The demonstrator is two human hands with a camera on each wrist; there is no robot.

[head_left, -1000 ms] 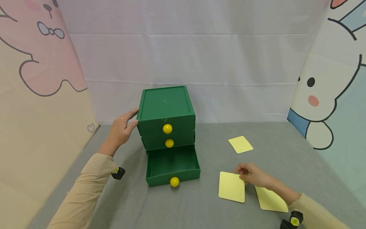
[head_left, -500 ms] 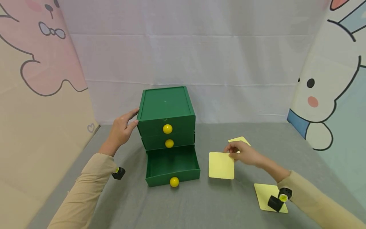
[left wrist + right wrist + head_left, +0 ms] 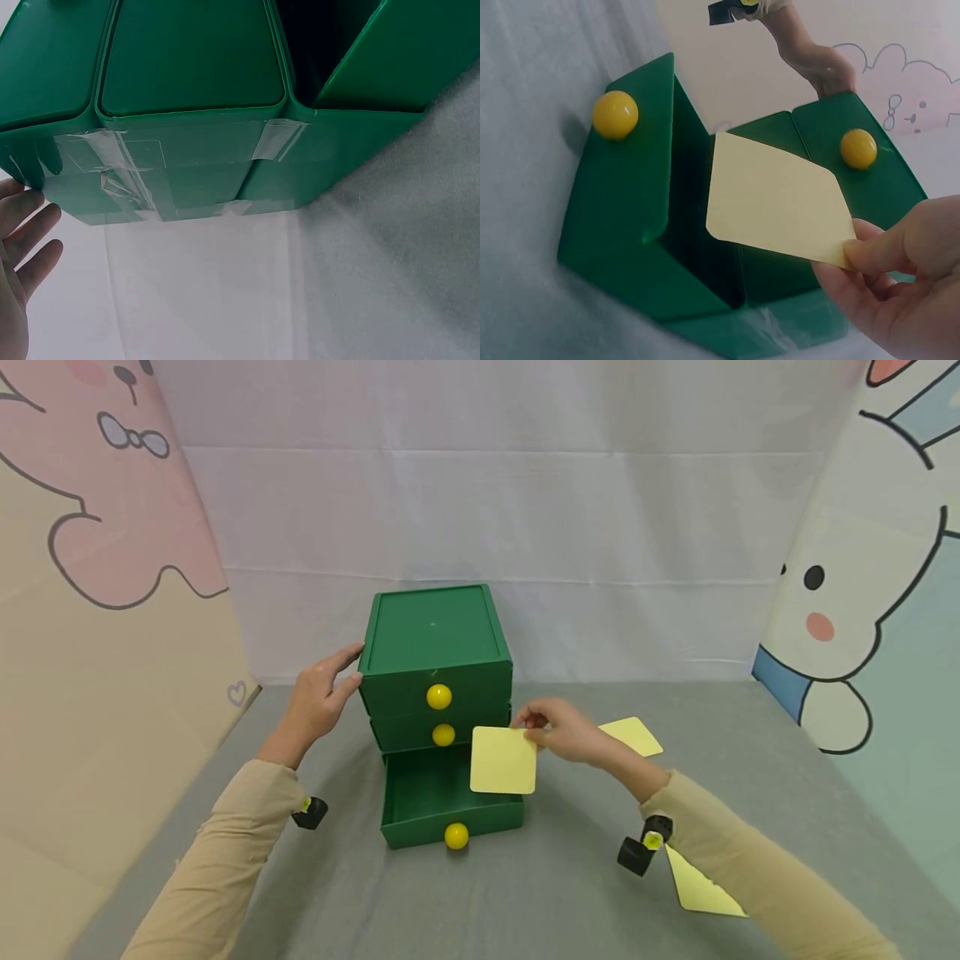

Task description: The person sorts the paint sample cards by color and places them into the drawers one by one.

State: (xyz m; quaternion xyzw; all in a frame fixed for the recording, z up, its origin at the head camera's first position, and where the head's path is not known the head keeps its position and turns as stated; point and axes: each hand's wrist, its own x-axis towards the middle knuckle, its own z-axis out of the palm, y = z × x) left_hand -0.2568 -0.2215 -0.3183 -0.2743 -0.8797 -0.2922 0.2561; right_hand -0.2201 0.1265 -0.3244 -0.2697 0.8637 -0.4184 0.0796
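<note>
A green drawer box (image 3: 435,631) with yellow ball knobs stands on the grey cloth, its bottom drawer (image 3: 420,789) pulled out. My left hand (image 3: 313,700) rests its fingertips against the box's upper left side; in the left wrist view its fingers are spread along the taped side. Between thumb and fingers, my right hand (image 3: 562,731) pinches a square yellow card (image 3: 502,762) by its upper right corner. That card hangs over the right part of the open drawer in the head view. In the right wrist view the pinched card (image 3: 772,199) overlaps the drawer's opening.
Another yellow card (image 3: 633,735) lies behind the right wrist, partly covered by it. A further yellow card (image 3: 701,885) lies nearer, partly under the right sleeve in view. White cloth (image 3: 600,527) hangs behind the box, with printed cartoon sheets at both sides.
My right hand has lifted the pinched yellow card off the cloth area at right and carried it left to above the open drawer. The left hand and box have stayed in place.
</note>
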